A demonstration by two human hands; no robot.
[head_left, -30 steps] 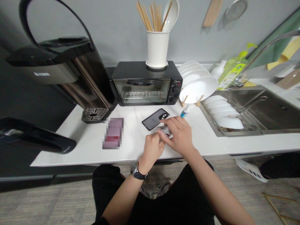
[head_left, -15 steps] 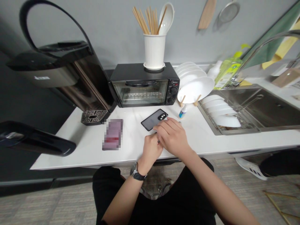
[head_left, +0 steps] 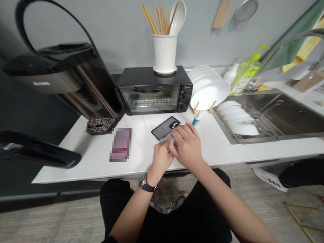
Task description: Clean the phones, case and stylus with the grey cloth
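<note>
My left hand (head_left: 162, 158), with a watch (head_left: 145, 184) on its wrist, is closed on a small, thin greyish thing (head_left: 165, 137) whose kind I cannot make out. My right hand (head_left: 187, 143) is over it, fingers curled on the same thing and hiding most of it and the left fingertips. Just beyond the hands lies a black-rimmed, see-through phone case (head_left: 163, 128) with camera holes. A small white spray bottle (head_left: 195, 119) with a blue label stands past the right fingers. Farther left a blurred purple, flat thing (head_left: 121, 145) lies on the counter (head_left: 141, 158).
A toaster oven (head_left: 154, 98) carries a white pot (head_left: 165, 50) of chopsticks and a spoon. A tall black drink machine (head_left: 96, 87) is on the left. Plates (head_left: 211, 92) stand in a rack beside a sink (head_left: 291, 118) holding bowls. Another person's shoe (head_left: 270, 179) shows at right.
My right hand has shifted slightly, its fingers curling in, and more of the greyish thing shows between the hands. The view has moved a little; the things on the counter stay put.
</note>
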